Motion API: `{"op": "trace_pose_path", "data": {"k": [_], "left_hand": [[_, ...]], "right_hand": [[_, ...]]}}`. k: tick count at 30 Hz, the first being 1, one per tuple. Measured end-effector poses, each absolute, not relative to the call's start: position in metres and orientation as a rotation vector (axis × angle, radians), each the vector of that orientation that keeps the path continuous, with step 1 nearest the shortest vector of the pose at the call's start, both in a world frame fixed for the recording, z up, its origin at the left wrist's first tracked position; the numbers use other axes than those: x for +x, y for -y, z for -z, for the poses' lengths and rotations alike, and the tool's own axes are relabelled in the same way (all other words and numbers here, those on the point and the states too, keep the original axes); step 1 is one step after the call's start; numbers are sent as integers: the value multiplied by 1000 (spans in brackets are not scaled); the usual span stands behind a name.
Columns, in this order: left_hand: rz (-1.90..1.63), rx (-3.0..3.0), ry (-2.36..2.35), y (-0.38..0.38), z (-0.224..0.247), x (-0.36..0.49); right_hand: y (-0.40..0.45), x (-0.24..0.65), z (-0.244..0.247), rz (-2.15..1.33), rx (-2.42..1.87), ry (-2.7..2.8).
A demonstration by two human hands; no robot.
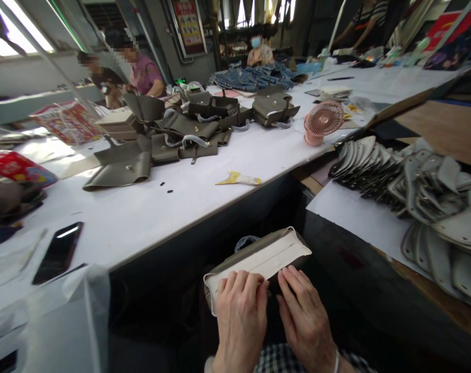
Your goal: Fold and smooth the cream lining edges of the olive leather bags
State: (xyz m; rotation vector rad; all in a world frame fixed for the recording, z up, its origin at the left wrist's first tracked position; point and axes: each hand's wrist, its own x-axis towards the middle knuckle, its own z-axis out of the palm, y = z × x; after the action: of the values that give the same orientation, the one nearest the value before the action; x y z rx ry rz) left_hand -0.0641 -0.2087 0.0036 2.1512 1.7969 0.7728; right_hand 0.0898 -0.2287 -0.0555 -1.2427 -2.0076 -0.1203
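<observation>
At the far left of the frame a black smartphone [57, 252] lies flat on the long white table [142, 207], with a red printed packet [18, 168] above it near the left edge. Further in, toward the upper middle, a heap of olive-grey leather bag pieces [189, 129] is spread over the table, and a small yellow-and-white tube [239, 179] lies alone near the table's front edge.

Low in the middle of the frame, my left hand [241, 316] lies with its fingers flat on the near edge of a folded olive-grey leather panel with a white lining [259, 256], pressing on it without closing around it. The panel sits in front of me below the table's edge, slanting up to the right. Just beside, my right hand [303, 316] has its fingertips on the same near edge, also pressing, not clenched.

Right of centre, higher up, a pink round desk fan [323, 122] stands on the table. At the right, a stack of pale grey cut leather pieces [414, 181] fans out across a white sheet [355, 212].
</observation>
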Motion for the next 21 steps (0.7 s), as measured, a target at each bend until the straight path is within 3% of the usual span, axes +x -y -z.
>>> {"op": "trace_pose_path", "data": {"k": [11, 16, 18, 21], "left_hand": [[-843, 2050, -1877, 226, -3, -87], [-1101, 1983, -1988, 240, 16, -99], [-1305, 1794, -1977, 250, 30, -106], [-1548, 1009, -1804, 259, 57, -113]], "right_hand": [[241, 56, 51, 17, -1128, 2085], [244, 44, 50, -6, -1062, 2138], [246, 41, 50, -10, -1049, 2166], [247, 36, 50, 15, -1053, 2211]]}}
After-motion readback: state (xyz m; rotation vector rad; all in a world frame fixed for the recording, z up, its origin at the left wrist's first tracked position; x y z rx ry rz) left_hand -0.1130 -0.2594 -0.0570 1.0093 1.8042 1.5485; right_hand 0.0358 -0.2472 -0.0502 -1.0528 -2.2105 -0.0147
